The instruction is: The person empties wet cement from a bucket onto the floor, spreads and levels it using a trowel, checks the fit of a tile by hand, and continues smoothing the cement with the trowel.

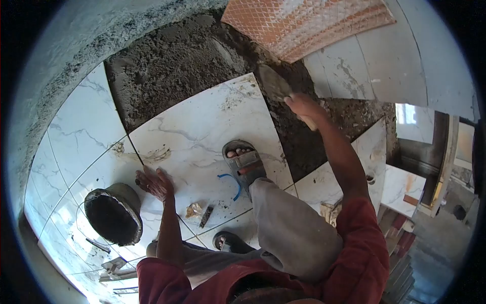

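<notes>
My right hand (304,109) is wrapped round the handle of a trowel (274,82), whose blade lies over the wet mortar (172,61) near the corner of a white marbled tile (202,119). Flat on the tiled floor, with fingers spread, rests my left hand (155,184), beside a tile joint. A dark bucket (114,214) stands just left of that hand, its inside dark.
An upturned orange-backed tile (309,25) leans at the top by the wall. Near my sandalled foot (245,164) lie a blue strip (237,188) and a small plastic packet (193,210). A step edge (440,162) is at the right.
</notes>
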Available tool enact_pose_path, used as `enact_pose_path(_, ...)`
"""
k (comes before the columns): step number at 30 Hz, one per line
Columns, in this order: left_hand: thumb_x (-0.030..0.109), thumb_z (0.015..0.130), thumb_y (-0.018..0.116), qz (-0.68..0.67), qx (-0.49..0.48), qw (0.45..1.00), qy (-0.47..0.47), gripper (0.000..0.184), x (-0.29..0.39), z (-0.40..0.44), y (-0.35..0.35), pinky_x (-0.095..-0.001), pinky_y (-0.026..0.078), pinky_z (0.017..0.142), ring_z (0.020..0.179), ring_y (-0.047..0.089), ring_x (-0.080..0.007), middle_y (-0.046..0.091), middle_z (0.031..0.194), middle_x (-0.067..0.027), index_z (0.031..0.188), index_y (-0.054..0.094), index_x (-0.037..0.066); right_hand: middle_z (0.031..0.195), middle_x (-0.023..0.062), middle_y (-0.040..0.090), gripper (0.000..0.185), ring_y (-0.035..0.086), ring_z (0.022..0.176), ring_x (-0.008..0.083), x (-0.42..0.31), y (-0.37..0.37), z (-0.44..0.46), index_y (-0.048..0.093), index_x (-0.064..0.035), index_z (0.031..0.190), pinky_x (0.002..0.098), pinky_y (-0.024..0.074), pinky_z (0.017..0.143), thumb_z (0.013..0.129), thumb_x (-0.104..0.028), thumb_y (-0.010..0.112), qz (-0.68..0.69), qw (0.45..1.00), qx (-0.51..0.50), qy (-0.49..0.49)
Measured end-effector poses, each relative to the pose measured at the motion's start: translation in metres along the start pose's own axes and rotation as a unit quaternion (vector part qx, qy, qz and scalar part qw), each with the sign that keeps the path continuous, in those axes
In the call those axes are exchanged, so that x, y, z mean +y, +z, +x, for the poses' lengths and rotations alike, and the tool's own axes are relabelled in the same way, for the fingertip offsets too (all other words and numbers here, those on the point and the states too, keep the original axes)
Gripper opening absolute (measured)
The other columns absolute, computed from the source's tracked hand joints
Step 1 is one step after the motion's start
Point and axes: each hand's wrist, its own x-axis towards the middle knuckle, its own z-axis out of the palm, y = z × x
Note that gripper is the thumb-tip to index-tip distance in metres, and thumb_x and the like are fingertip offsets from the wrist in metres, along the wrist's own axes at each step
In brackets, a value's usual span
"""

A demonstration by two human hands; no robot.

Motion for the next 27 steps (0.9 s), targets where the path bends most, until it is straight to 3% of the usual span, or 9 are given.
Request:
enact_pose_path(6,0.048,0.094,0.032,0.018,0.01,1.0,0.008,0.061,-0.006,-0.001,0.006,-0.0513,0.008,0.11,0.134,0.019,-0.0386,0.023,0.145,-0.0239,0.138,0.034,0.005,0.084,0.0259,0.059,0.042,0.061,0.08,0.0369,0.058,0.074,-0.084,0.051,0.0048,0.1,0.0463,0.0466,0.07,0.094,-0.035,0.039,-0.105,0.985,-0.073,-0.115)
enact_pose_path(9,0.049,0.094,0.031,0.01,0.007,1.0,0.0,0.062,-0.004,0.001,0.006,-0.0513,0.008,0.11,0.134,0.02,-0.0382,0.026,0.144,-0.0243,0.137,0.035,0.005,0.094,0.0295,0.059,0.044,0.057,0.092,0.0432,0.074,0.076,-0.131,0.052,0.0061,0.102,0.0494,0.0441,0.077,0.093,-0.036,0.04,0.023,0.994,-0.103,-0.04)
enact_pose_path(11,0.051,0.094,0.03,0.002,0.006,1.0,-0.004,0.064,-0.001,0.0,0.001,-0.0514,0.008,0.11,0.134,0.02,-0.0377,0.027,0.142,-0.0251,0.136,0.035,0.003,0.093,0.0284,0.06,0.044,0.058,0.09,0.043,0.051,0.062,-0.138,0.053,0.0055,0.101,0.0491,0.0446,0.077,0.093,-0.036,0.04,-0.01,0.997,-0.054,0.052)
enact_pose_path(15,0.051,0.094,0.029,-0.005,0.006,1.0,0.015,0.064,0.003,0.0,-0.002,-0.0512,0.008,0.11,0.135,0.02,-0.0374,0.026,0.143,-0.0249,0.137,0.035,0.003,0.087,0.0266,0.061,0.042,0.059,0.083,0.0433,0.024,0.049,-0.061,0.056,0.0048,0.095,0.0487,0.0458,0.074,0.093,-0.035,0.041,0.016,0.996,0.083,-0.012)
enact_pose_path(18,0.051,0.094,0.028,-0.008,0.014,0.999,0.031,0.065,-0.009,-0.003,0.012,-0.0509,0.007,0.11,0.135,0.018,-0.0373,0.024,0.144,-0.0244,0.137,0.034,0.004,0.088,0.0267,0.06,0.04,0.058,0.083,0.0425,0.037,0.065,-0.07,0.056,0.0043,0.094,0.0493,0.0461,0.073,0.092,-0.033,0.043,0.123,0.991,0.043,0.01)
enact_pose_path(20,0.052,0.094,0.028,-0.003,0.006,1.0,0.005,0.066,-0.005,-0.002,0.008,-0.0507,0.006,0.11,0.137,0.016,-0.0367,0.022,0.145,-0.0244,0.139,0.031,0.003,0.114,0.0253,0.054,0.039,0.055,0.1,0.0393,0.035,0.075,-0.112,0.052,0.0023,0.115,0.0459,0.0458,0.085,0.09,-0.027,0.047,-0.079,0.987,-0.134,0.05)
enact_pose_path(22,0.052,0.094,0.028,-0.023,-0.009,1.0,-0.013,0.067,-0.002,-0.002,0.004,-0.0508,0.006,0.11,0.137,0.014,-0.0361,0.022,0.146,-0.0243,0.139,0.03,0.003,0.109,0.0248,0.055,0.036,0.056,0.098,0.0381,0.143,0.17,-0.145,0.051,0.0008,0.113,0.0464,0.0468,0.083,0.086,-0.023,0.049,-0.201,0.959,-0.162,-0.115)
enact_pose_path(23,0.053,0.093,0.028,-0.041,-0.019,0.998,-0.031,0.068,-0.001,-0.002,0.003,-0.0509,0.005,0.11,0.138,0.013,-0.0356,0.021,0.146,-0.0243,0.14,0.028,0.003,0.096,0.0247,0.059,0.035,0.06,0.088,0.0385,0.187,0.214,-0.18,0.049,-0.0001,0.113,0.0485,0.0478,0.079,0.085,-0.02,0.048,-0.126,0.976,-0.008,-0.179)
enact_pose_path(27,0.053,0.093,0.027,-0.047,0.001,0.999,-0.024,0.069,-0.006,-0.005,0.008,-0.0511,0.004,0.11,0.138,0.012,-0.0344,0.019,0.147,-0.0234,0.141,0.026,0.003,0.087,0.0212,0.062,0.036,0.062,0.081,0.0374,0.12,0.187,-0.278,0.049,0.0016,0.114,0.0486,0.0499,0.075,0.083,-0.019,0.048,-0.092,0.986,-0.098,0.095)
